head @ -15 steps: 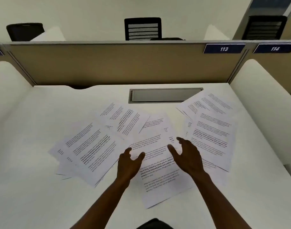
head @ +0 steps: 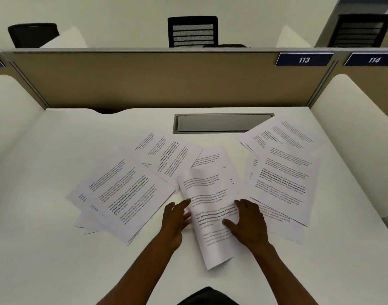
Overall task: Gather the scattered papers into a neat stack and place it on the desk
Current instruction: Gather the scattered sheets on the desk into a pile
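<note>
Several printed sheets lie scattered on the white desk [head: 56,249]. A middle sheet [head: 207,194] is bowed upward, its left edge lifted off the desk. My left hand [head: 175,219] touches that lifted left edge with spread fingers. My right hand [head: 248,223] lies flat on the sheet's right side, pressing it down. A left pile [head: 122,194] fans out beside my left hand. Another sheet [head: 166,155] lies behind it. A right pile [head: 283,181] spreads toward the desk's right side.
A grey cable hatch [head: 223,123] is set into the desk behind the papers. A tan partition [head: 144,78] closes the back, with white curved side panels [head: 353,128] left and right. Black chairs [head: 193,31] stand beyond the partition.
Both hands came down from hovering onto the middle sheet. Its left side has curled up and the sheet has narrowed between my hands.
</note>
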Demonstrator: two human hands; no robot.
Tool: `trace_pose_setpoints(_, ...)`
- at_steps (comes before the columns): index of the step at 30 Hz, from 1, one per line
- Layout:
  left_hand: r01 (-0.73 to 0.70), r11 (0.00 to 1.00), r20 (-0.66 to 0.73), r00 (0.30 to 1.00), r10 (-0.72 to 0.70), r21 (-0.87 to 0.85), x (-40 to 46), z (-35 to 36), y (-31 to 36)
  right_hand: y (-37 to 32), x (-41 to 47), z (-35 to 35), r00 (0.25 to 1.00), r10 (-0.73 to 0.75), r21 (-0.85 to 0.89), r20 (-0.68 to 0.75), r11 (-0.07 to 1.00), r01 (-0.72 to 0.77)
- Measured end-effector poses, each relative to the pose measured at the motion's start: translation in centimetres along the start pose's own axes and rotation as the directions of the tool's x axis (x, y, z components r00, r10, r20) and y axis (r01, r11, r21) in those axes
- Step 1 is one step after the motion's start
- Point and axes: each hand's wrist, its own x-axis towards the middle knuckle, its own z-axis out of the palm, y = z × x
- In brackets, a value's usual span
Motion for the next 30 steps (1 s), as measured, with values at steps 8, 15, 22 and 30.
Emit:
trace_pose_setpoints(8,-0.237,0.917,0.14,0.969,0.201,0.322,0.2,0.4,-0.8,0.3,-0.5,0.6,0.999,-0.021,0.057,-0.034,0.998,0.023)
trace_pose_setpoints(15,-0.439,0.644,0.064,0.852,0.519,0.626,0.1,-2.3,-2.1,0.2,0.9,-0.8,0.962,0.163,0.181,-0.218,0.976,-0.125)
trace_pose_setpoints(22,-0.409,0.583,0.002,0.82,0.573,0.702,0.6,-5.7,-1.5,0.2,2.5,-1.1,0.965,0.191,0.019,-0.178,0.982,-0.19)
trace_pose_setpoints(30,-0.38,0.664,-0.041,0.85,0.526,0.644,0.6,-6.4,-1.8,0.7,3.9,-1.9,0.963,0.249,0.189,-0.107,0.956,-0.226)
